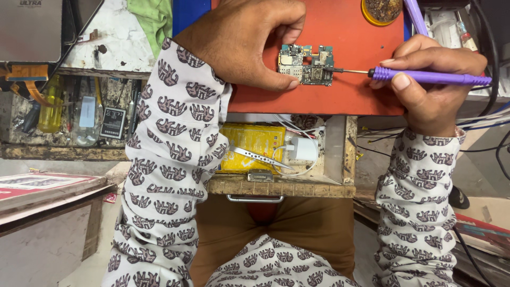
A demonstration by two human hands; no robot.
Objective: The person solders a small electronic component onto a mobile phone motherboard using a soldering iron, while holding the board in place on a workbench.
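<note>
So we're pinning the little circuit board (305, 64) down on the red mat (340, 90) with our left hand (244, 45), fingers curled around it, while our right hand (430, 85) is gripping the purple soldering iron (430, 77), its tip touching the board's right edge.

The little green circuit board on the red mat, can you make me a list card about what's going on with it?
Thing: small circuit board
Where: flat on the red mat
Left hand: fingers pin the board's left edge
Right hand: grips a purple soldering iron
Iron tip: at the board's right edge
Nearby: round tin at the mat's top
Below: open drawer with tweezers
</note>
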